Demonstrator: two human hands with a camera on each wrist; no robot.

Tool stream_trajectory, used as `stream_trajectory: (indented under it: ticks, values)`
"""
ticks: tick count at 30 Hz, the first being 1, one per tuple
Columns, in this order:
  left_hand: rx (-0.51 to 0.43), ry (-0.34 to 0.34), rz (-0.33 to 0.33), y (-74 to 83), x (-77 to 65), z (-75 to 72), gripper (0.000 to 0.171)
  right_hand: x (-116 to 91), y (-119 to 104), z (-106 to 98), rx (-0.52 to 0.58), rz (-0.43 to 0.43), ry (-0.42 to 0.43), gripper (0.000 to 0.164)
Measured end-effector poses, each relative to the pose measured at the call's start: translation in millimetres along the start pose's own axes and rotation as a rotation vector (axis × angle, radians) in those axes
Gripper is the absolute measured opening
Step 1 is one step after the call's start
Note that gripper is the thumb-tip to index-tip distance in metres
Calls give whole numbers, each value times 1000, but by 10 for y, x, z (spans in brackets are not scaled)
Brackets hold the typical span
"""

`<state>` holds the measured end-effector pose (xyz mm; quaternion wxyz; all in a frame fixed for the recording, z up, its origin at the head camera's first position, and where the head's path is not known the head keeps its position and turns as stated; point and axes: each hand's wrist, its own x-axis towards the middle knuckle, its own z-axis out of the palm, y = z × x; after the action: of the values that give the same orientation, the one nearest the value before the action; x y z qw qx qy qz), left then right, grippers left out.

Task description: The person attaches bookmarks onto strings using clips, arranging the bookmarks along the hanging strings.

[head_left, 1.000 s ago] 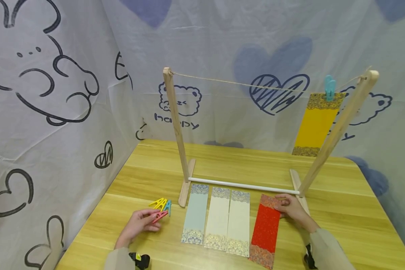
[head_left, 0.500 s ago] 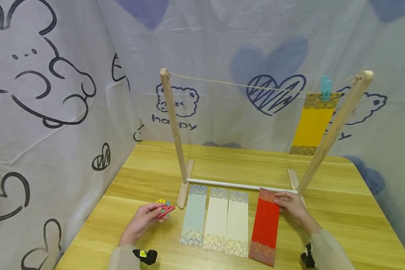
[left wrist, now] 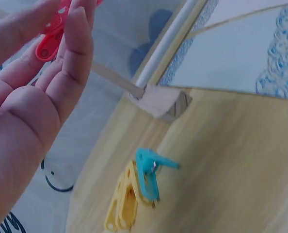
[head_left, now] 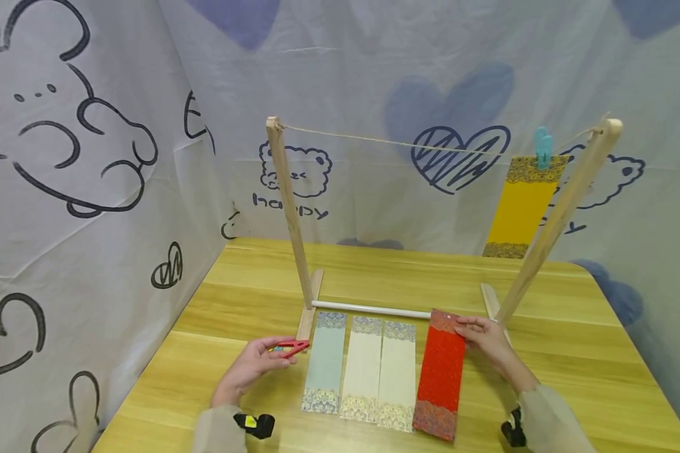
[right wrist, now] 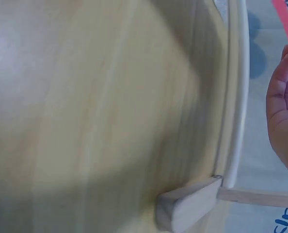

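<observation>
My left hand (head_left: 255, 363) pinches a red clothespin (head_left: 292, 347) between thumb and fingers, raised off the table; the left wrist view shows part of that red clothespin (left wrist: 50, 44) too. Below it, two yellow clothespins (left wrist: 122, 199) and a blue one (left wrist: 148, 174) lie on the table. My right hand (head_left: 489, 343) pinches the upper right edge of a red patterned paper strip (head_left: 441, 371), lifted and tilted above the table. Left of it lie a pale blue-green strip (head_left: 325, 358) and two cream strips (head_left: 362, 365), flat with lace-like printed ends.
A wooden stand with a left post (head_left: 290, 214), a right post (head_left: 561, 220) and a white bottom bar (head_left: 374, 308) stands behind the strips. From its string (head_left: 374, 136) a yellow strip (head_left: 519, 211) hangs by a blue clothespin (head_left: 543, 148) near the right post.
My left hand has lifted the red clothespin away from the others and moved right. My right hand has raised the red strip off the table, its top end now overlapping the white bar in view.
</observation>
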<state>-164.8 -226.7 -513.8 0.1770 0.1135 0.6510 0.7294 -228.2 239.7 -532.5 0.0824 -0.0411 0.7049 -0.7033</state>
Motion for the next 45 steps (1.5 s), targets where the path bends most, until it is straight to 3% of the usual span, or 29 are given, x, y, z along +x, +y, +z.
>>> stream_trajectory:
  ticks: [7, 14, 24, 36, 45]
  values:
    - [46, 13, -3, 75, 138, 155, 53, 46, -135, 26, 208, -93, -61, 22]
    - [26, 7, 5, 158, 302, 292, 50, 70, -262, 18, 270, -126, -99, 25]
    - [8, -31, 78, 283, 572, 473, 41, 90, -419, 29, 260, -135, -57, 23]
    - [9, -15, 86, 377, 763, 603, 46, 121, -610, 59, 255, -239, -70, 25]
    - [38, -34, 130, 454, 859, 641, 43, 166, -766, 52, 248, -290, -69, 28]
